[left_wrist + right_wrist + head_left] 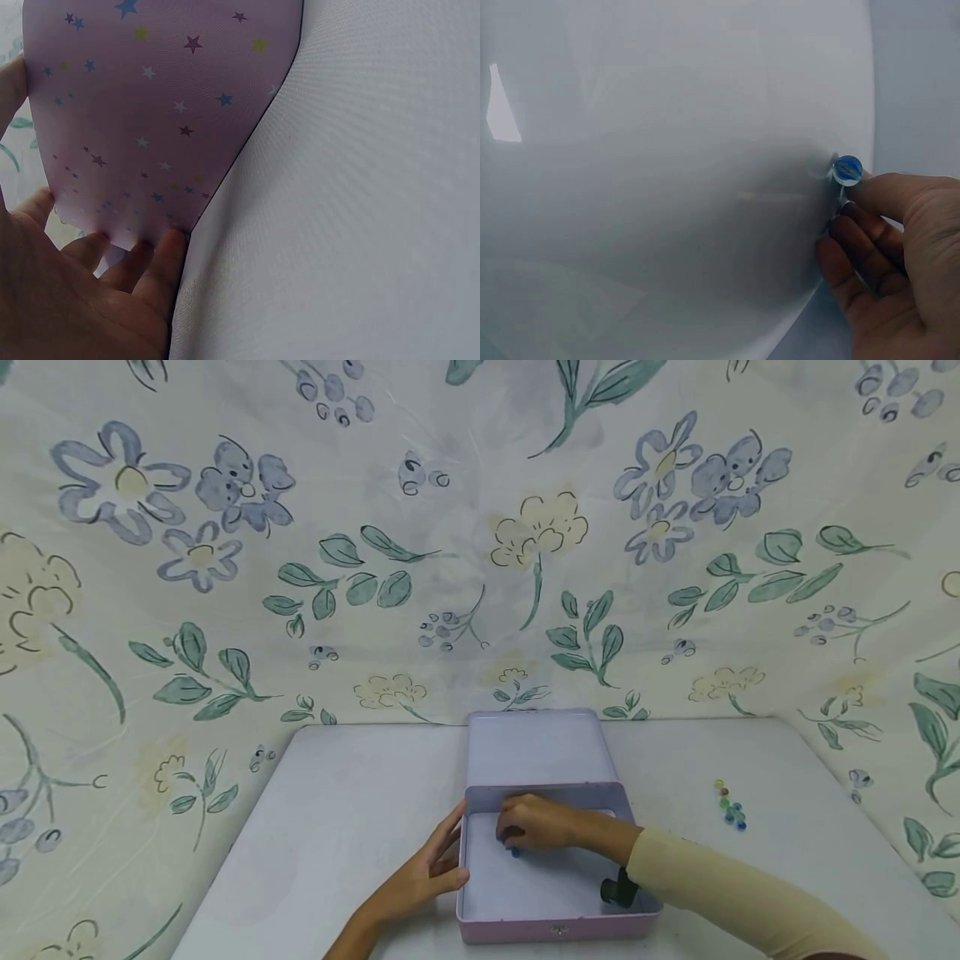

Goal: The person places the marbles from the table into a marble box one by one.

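Note:
A shallow tin box stands with its lid tilted back; in the left wrist view its pink outer wall is printed with stars. My left hand rests against that left wall, its fingers spread and nearly straight. Inside the box my right hand is low over the pale floor, fingers curled. At its thumb and fingertips is a clear marble with a blue swirl, which it seems to pinch close to the floor. Part of the grip is hidden behind the thumb.
Several coloured glass marbles lie in a loose line on the white table, right of the box. Something black shows below my right forearm, over the box's near right corner. Floral cloth hangs behind the table.

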Motion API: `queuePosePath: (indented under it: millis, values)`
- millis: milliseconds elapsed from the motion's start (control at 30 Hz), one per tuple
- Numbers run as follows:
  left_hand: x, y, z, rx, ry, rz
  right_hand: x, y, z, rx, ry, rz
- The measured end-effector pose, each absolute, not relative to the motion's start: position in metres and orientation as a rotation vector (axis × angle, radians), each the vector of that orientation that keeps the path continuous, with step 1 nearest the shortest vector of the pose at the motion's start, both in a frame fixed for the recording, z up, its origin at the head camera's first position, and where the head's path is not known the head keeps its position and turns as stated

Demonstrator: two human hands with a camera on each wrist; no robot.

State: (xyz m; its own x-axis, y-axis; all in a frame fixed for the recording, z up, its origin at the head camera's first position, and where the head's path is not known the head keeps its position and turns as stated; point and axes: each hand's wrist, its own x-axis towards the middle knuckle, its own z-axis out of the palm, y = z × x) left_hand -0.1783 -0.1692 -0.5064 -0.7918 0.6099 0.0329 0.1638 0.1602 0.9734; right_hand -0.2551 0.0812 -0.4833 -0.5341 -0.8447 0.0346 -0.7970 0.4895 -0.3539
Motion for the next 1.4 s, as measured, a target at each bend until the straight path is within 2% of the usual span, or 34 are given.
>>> queuePosePath:
  millis: [767, 1100, 1400]
  values:
    - [-0.181, -0.168, -0.508, 0.763, 2.081, 1.676, -0.255, 0.087, -0.467, -1.374, 2.574, -0.538]
    - [-0.18, -0.167, -0.511, 0.723, 2.111, 1.685, -0.252, 0.103, -0.432, -1.384, 2.502, -0.734]
    - [-0.18, -0.167, -0.51, 0.735, 2.106, 1.688, -0.243, 0.152, -0.39, -1.314, 2.611, -0.848]
